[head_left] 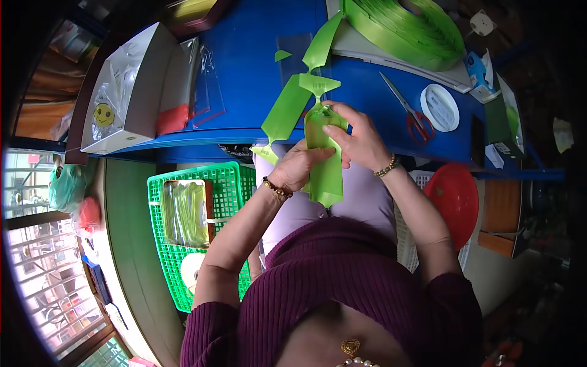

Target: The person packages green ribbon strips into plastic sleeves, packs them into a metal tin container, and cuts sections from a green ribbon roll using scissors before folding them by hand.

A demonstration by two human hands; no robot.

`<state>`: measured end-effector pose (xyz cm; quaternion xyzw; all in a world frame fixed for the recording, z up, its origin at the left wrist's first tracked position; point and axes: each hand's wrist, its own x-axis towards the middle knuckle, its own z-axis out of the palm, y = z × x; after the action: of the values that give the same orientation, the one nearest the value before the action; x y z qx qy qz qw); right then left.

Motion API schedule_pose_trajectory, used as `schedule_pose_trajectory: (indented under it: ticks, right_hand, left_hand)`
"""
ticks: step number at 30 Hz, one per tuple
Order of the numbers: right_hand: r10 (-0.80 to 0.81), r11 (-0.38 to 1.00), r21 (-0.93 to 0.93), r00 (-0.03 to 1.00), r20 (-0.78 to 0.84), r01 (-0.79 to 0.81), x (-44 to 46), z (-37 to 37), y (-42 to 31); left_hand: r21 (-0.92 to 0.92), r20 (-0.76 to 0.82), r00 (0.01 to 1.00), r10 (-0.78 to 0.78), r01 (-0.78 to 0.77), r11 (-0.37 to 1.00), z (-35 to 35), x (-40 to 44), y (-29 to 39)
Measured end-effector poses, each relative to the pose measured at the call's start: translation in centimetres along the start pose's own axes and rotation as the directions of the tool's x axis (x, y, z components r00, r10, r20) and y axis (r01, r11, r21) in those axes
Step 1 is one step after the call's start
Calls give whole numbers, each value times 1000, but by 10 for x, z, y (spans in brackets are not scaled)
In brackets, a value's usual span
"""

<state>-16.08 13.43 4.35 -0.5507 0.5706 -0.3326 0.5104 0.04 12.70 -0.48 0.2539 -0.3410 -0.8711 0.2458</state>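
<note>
My left hand [294,166] closes on the left edge of a folded, glossy green ribbon piece [324,174], thumb lying across it. On its upper right, my right hand [359,139] pinches the same piece, thumb on top near the gathered end. A linked green ribbon strip [284,113] with narrow necks lies over the table edge just above the hands. It runs up towards a large green roll [409,30]. One section carries a small printed barcode. The fingertips beneath the piece are hidden.
Scissors [406,107] with red handles and a round white container [439,107] lie right on the blue table [244,92]. A white box [131,92] of clear bags stands left. Below are a green basket [156,214] holding a tin of green pieces [185,213] and a red basin [455,205].
</note>
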Motion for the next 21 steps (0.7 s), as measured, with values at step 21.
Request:
schedule_pose_trajectory:
  ticks: [21]
  right_hand:
    - [-151,938,324,986,71,120,-17,30,80]
  left_hand:
    - [-206,68,992,-102,114,972,2,-31,-54]
